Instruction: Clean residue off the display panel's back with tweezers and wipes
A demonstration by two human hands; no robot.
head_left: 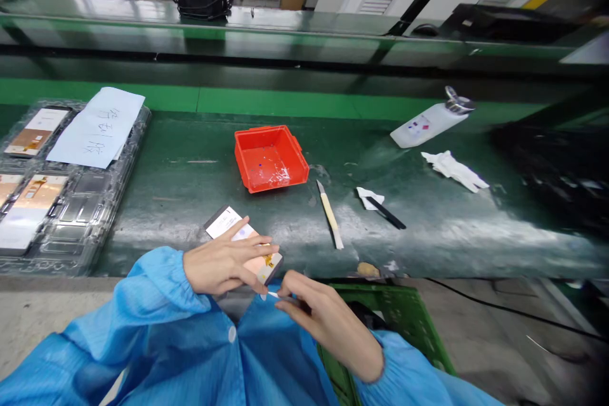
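Note:
A phone display panel (229, 221) lies slantwise at the bench's front edge, white at its far end and copper-coloured with a small gold flex cable (269, 261) at its near end. Across it rests my left hand (226, 264), fingers stretched over the surface and thumb along the near side, holding it there. Just off the panel's near corner, my right hand (309, 304) is closed in a pinch on a small thin white piece (272, 294). That piece reaches toward my left thumb; most of it is hidden by the fingers.
A red bin (272, 168) stands ahead, with a craft knife (329, 214) and a black tool (386, 212) on white tissue (369, 198) to its right. Farther right lie a bottle (431, 125) and crumpled cloth (454, 170). Clear trays (102, 219) with panels and paper (98, 128) are left.

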